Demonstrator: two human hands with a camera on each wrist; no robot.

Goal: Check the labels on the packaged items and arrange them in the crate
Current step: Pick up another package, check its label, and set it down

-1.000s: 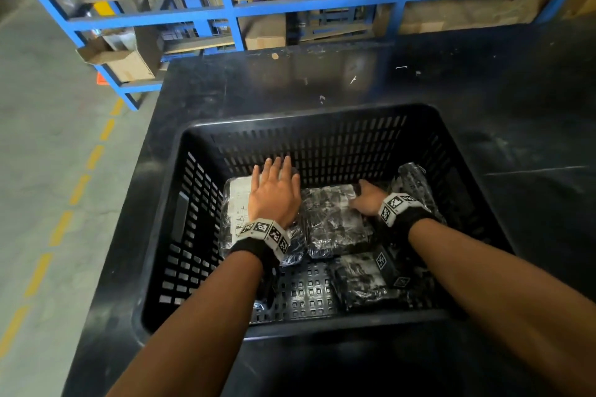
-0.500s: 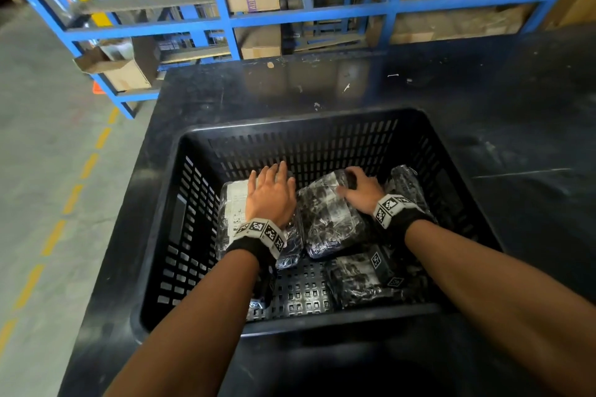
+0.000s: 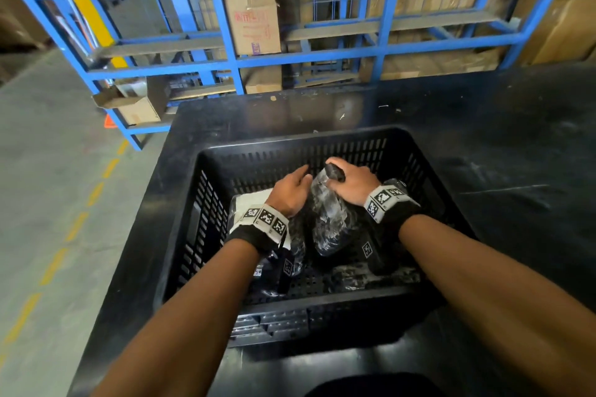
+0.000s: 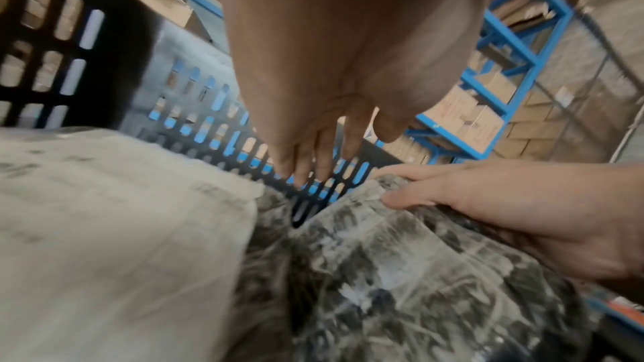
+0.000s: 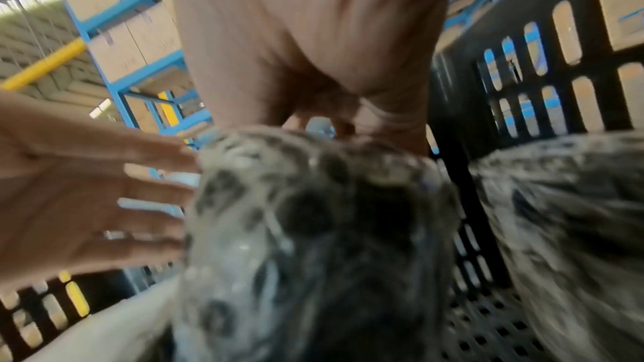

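A black slotted crate (image 3: 338,140) stands on the black table and holds several dark items in clear plastic wrap. My right hand (image 3: 350,182) grips the far end of the middle package (image 3: 332,216) and holds it tilted up on edge. In the right wrist view that package (image 5: 313,230) fills the middle. My left hand (image 3: 292,187) reaches toward it with straight fingers (image 4: 313,158) above a package with a white label (image 3: 250,200), seen large in the left wrist view (image 4: 122,230). Another wrapped package (image 5: 564,216) lies at the right.
The crate's slotted walls (image 4: 69,51) enclose both hands closely. Blue metal shelving (image 3: 225,51) with cardboard boxes (image 3: 254,22) stands behind the table. A grey floor with a dashed yellow line (image 3: 77,222) runs along the left. The black table (image 3: 516,155) extends to the right.
My right hand has raised the middle package from lying flat to standing on edge. My left hand has come off the labelled package and moved right toward it. The head view has tilted upward.
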